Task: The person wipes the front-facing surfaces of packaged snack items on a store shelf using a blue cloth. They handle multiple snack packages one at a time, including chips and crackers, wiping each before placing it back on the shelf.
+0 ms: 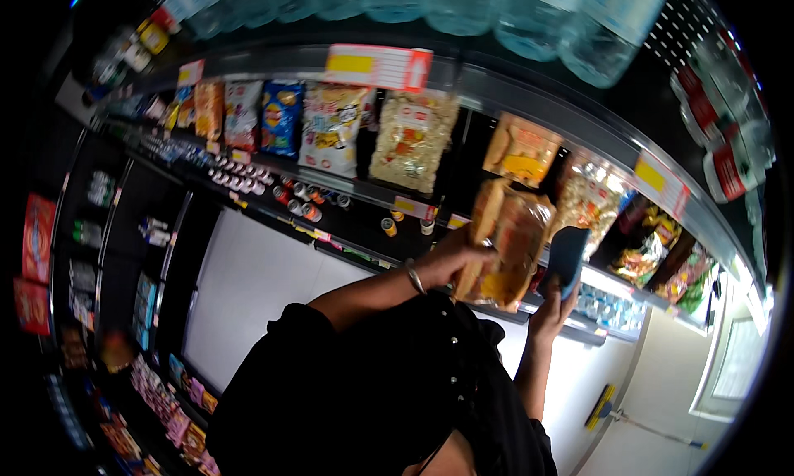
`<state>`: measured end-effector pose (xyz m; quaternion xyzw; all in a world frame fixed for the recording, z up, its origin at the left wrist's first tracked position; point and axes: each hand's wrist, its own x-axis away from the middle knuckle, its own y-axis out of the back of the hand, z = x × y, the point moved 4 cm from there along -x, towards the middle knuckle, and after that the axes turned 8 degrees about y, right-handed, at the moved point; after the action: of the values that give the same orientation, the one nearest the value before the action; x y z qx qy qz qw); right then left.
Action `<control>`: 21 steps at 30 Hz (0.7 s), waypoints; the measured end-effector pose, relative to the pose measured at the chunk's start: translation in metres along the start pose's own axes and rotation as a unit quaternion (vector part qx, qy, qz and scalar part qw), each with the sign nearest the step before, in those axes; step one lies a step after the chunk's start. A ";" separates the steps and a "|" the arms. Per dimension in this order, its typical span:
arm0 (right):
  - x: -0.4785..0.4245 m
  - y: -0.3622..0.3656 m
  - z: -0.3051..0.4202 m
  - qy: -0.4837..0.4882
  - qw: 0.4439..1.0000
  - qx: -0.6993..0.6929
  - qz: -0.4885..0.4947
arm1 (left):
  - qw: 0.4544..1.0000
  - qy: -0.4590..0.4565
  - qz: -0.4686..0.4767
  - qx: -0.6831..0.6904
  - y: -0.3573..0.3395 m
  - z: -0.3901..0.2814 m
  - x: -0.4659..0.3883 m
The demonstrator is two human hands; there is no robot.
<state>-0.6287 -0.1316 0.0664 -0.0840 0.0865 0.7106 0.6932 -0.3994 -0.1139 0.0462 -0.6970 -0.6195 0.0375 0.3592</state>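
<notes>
My left hand (456,257) grips a brown snack bag (515,246) with a clear window and a yellow patch, in front of the snack shelf. Whether a second bag is pressed against its left side, I cannot tell. To the right of the bag, my right hand (555,311) holds a flat, slightly curved blue item (566,259) upright, perhaps a folded cloth. A similar brown bag (523,148) stands on the shelf just above the held one. Clear bags of pale puffed snacks (412,142) stand to its left, and another such bag (586,197) to its right.
Large water bottles (539,17) line the shelf above, over a rail with price tags (378,66). Cans (304,197) stand on a lower shelf. A long-handled floor brush (600,408) lies at the lower right. More stocked shelves (93,240) run along the left.
</notes>
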 end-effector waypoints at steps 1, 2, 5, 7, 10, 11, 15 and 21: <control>-0.007 -0.019 0.006 0.087 0.990 0.099 0.059 | 1.000 -0.013 0.010 -0.010 -0.010 0.004 0.008; -0.014 -0.040 0.011 0.182 0.960 0.189 0.099 | 0.999 -0.034 0.006 0.008 -0.015 0.008 0.015; -0.003 -0.106 0.038 0.275 0.889 0.305 0.202 | 0.989 -0.149 -0.005 -0.018 -0.006 0.003 0.033; 0.013 -0.144 0.052 0.304 0.854 0.295 0.303 | 0.980 -0.155 -0.051 -0.112 0.017 0.001 0.041; 0.019 -0.172 0.052 0.317 0.827 0.313 0.342 | 0.951 -0.213 -0.113 -0.195 0.041 0.004 0.058; 0.017 -0.177 0.050 0.317 0.825 0.313 0.347 | 0.969 -0.175 -0.102 -0.139 0.039 -0.004 0.069; -0.001 -0.179 0.031 0.322 0.842 0.340 0.266 | 0.991 -0.114 -0.062 0.039 0.053 0.013 0.074; -0.008 -0.159 -0.045 -0.037 0.967 -0.095 0.232 | 0.981 -0.170 0.001 0.097 0.066 -0.002 0.096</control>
<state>-0.4701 -0.1466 0.0232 -0.1011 0.0100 0.8597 0.5005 -0.3211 -0.0273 0.0488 -0.6430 -0.6642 0.2156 0.3146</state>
